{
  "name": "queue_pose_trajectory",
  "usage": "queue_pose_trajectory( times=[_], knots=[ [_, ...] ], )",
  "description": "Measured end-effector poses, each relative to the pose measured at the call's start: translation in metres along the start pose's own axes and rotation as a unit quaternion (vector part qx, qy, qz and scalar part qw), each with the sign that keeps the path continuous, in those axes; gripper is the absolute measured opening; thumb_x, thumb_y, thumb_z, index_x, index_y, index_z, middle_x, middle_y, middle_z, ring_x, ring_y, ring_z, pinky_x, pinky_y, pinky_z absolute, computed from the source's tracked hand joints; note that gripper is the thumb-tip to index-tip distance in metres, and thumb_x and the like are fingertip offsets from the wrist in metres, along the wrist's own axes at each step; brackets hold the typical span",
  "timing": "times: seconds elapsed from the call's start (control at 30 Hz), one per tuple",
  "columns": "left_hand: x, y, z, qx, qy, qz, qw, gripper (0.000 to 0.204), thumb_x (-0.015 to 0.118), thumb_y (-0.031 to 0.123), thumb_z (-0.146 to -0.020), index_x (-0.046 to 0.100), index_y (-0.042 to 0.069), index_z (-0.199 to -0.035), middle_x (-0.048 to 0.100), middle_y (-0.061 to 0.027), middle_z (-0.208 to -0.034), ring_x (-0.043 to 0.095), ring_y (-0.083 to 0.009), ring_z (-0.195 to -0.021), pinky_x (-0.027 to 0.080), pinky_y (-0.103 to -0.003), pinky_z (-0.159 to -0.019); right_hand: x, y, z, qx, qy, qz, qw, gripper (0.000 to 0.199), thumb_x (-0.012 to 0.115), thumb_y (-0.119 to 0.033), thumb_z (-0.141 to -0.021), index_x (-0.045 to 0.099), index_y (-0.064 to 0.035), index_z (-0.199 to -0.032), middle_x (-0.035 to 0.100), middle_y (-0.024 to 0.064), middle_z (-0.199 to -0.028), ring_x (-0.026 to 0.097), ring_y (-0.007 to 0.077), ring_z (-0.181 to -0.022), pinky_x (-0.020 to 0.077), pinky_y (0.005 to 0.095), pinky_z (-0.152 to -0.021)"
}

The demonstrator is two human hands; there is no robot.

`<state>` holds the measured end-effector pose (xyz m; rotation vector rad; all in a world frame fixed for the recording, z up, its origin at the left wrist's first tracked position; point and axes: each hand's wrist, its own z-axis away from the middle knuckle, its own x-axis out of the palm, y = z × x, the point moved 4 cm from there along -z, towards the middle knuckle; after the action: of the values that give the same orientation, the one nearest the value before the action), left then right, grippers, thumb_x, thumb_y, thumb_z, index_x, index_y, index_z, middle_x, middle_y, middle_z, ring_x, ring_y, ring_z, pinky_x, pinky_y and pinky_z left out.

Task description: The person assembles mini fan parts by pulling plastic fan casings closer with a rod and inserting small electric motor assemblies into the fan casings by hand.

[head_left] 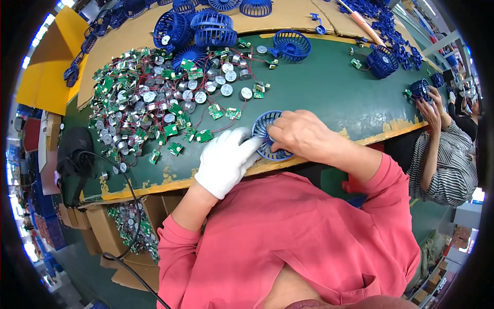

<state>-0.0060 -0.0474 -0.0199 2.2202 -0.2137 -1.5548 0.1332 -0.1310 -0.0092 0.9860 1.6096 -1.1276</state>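
Note:
A round blue slatted fan cage [272, 154] sits at the front edge of the green table, its hollow side up. My left hand [226, 159], in a white glove, grips the cage by its left rim. Bare and curled, my right hand [303, 135] reaches over the right rim with thumb and fingertips pinched inside the cage. Whatever those fingertips hold is hidden. Just beyond my left hand lies a big heap of small silver motors [200, 97] wired to green circuit boards [204, 136].
Several blue cages [213, 31] stack behind the heap; one cage [292, 46] lies at the far middle, another [382, 63] farther right. At right a co-worker's hands [432, 110] hold a cage. A black cable [131, 188] hangs at left beside an open cardboard box [105, 219].

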Motion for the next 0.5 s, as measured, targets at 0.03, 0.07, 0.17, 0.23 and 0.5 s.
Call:
queue_pose_trajectory(
  times=[0.03, 0.07, 0.17, 0.23, 0.5],
  knots=[
    [0.0, -0.001, -0.001, 0.001, -0.005, 0.002, 1.0, 0.024, 0.069, 0.02, -0.077, 0.064, 0.013, -0.1, 0.06, -0.0055, -0.096, 0.059, -0.0262, -0.086, 0.048, -0.036, -0.073, 0.0, 0.001, -0.004, 0.002, -0.001, -0.002, 1.0, 0.018, 0.07, -0.019, -0.071, 0.058, -0.0054, -0.072, 0.062, 0.01, -0.072, 0.062, 0.0275, -0.076, 0.0477, 0.0385, -0.063],
    [0.001, -0.001, -0.001, 0.002, -0.01, 0.003, 1.0, 0.025, 0.069, 0.02, -0.077, 0.065, 0.013, -0.1, 0.06, -0.0054, -0.096, 0.059, -0.0262, -0.086, 0.048, -0.036, -0.072, 0.002, 0.002, -0.009, 0.0, -0.021, -0.007, 1.0, 0.017, 0.07, -0.018, -0.07, 0.058, -0.0051, -0.071, 0.062, 0.0114, -0.07, 0.063, 0.0285, -0.074, 0.0487, 0.0395, -0.063],
    [0.0, -0.002, -0.002, 0.002, -0.022, 0.004, 1.0, 0.026, 0.07, 0.021, -0.076, 0.065, 0.013, -0.1, 0.06, -0.0053, -0.096, 0.059, -0.0265, -0.085, 0.048, -0.036, -0.072, 0.006, 0.001, -0.011, 0.006, -0.043, -0.014, 0.999, 0.02, 0.071, -0.019, -0.069, 0.057, -0.0044, -0.068, 0.061, 0.0123, -0.067, 0.063, 0.0297, -0.07, 0.0492, 0.0398, -0.061],
    [-0.002, 0.0, -0.003, -0.004, -0.016, 0.016, 1.0, 0.028, 0.071, 0.021, -0.074, 0.065, 0.012, -0.1, 0.06, -0.0064, -0.097, 0.059, -0.0272, -0.087, 0.048, -0.036, -0.073, 0.008, 0.005, -0.012, 0.001, -0.044, -0.007, 0.999, 0.025, 0.073, -0.023, -0.069, 0.057, -0.004, -0.067, 0.059, 0.0118, -0.065, 0.062, 0.03, -0.068, 0.0487, 0.039, -0.059],
    [-0.047, 0.0, -0.025, -0.007, 0.148, 0.109, 0.983, 0.024, 0.07, 0.013, -0.074, 0.066, 0.007, -0.096, 0.06, -0.014, -0.103, 0.061, -0.0307, -0.094, 0.049, -0.036, -0.08, -0.008, 0.013, 0.008, 0.042, 0.055, -0.024, 0.997, 0.035, 0.075, -0.027, -0.071, 0.066, -0.0063, -0.099, 0.062, 0.0099, -0.078, 0.062, 0.0286, -0.074, 0.0484, 0.0378, -0.063]
  ],
)
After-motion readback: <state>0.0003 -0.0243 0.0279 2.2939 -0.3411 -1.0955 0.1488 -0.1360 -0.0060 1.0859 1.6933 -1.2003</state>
